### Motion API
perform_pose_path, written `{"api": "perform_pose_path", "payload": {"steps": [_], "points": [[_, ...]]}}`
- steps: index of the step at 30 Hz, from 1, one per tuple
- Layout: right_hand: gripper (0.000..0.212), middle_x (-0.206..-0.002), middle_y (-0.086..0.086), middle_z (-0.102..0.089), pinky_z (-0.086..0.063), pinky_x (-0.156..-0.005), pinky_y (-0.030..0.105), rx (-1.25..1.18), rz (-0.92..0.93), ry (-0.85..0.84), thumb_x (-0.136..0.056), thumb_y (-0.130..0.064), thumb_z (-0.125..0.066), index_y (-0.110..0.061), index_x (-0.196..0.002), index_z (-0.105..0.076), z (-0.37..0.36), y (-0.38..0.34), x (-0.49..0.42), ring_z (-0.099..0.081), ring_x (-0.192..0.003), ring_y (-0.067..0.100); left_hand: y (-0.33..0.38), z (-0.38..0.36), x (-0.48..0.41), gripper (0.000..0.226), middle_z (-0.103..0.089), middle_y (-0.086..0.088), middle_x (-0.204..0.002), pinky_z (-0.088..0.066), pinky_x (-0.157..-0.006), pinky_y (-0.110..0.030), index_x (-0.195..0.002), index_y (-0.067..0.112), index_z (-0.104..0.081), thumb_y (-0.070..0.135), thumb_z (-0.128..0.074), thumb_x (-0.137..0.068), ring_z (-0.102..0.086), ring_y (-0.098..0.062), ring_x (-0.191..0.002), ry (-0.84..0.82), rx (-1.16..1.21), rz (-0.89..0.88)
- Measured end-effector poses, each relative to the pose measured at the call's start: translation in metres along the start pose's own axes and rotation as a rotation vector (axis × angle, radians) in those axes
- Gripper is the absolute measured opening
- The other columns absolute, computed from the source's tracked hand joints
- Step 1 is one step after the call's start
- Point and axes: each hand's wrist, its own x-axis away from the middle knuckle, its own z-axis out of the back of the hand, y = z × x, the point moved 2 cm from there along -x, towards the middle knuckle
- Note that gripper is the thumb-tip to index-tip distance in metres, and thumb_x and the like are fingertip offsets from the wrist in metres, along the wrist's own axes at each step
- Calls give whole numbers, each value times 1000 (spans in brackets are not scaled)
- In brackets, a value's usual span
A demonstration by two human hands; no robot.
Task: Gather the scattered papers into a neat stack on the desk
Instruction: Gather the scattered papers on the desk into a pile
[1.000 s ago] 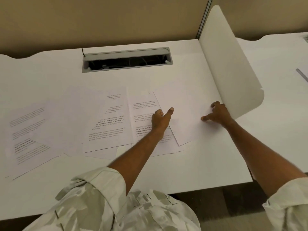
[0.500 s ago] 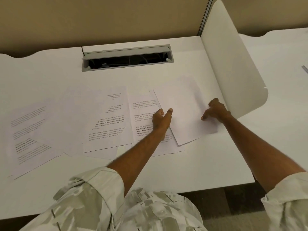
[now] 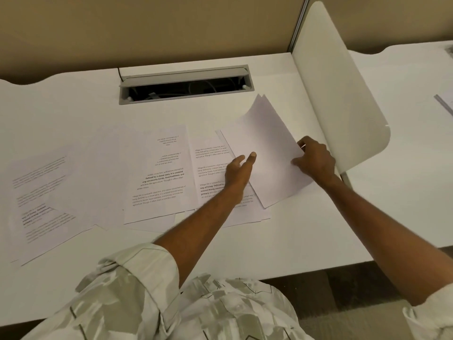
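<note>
Blank sheets (image 3: 264, 153) lifted, "Village life" page (image 3: 210, 168)

Desk (image 3: 245, 246): plain white. Papers (image 3: 157, 177): white, black print, some lines bold. Blank sheets (image 3: 267, 143): white, faint lilac cast. Divider panel (image 3: 338, 89): off-white. Cable tray (image 3: 186, 76): grey rim, black inside. Sleeve (image 3: 137, 285): pale beige-and-cream camouflage. Wall (image 3: 147, 28): tan.
</note>
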Motion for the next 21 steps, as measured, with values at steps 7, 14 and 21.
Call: {"api": "perform_pose_path", "payload": {"steps": [7, 14, 21], "points": [[24, -104, -8, -73, -39, -67, 30, 0, 276, 218, -86, -14, -62, -29, -104, -59, 11, -48, 66, -69, -87, 24, 35, -13, 23, 80, -59, 2, -139, -57, -94, -47, -141, 31, -52, 77, -63, -76, -60, -22, -119, -55, 115, -92], [45, -127, -18, -62, -56, -78, 27, -256, 413, -245, -83, -41, -83, -33, -122, -63, -3, -73, 117, -68, -101, 6, 54, 19, 23, 44, -64, -7, -137, -61, -91, -44, -142, 16, -52, 14, -60, -98, -66, -28, -116, 88, 68, -251], [50, -135, -16, -64, -49, -101, 30, -850, 114, -278, -92, -62, -64, -26, -128, -62, 3, -45, 71, -60, -119, 0, 54, 86, 28, 38, -72, 0, -120, -59, -93, -42, -132, 18, -60, 13, -63, -95, -70, -22, -109, -133, 13, -278]]}}
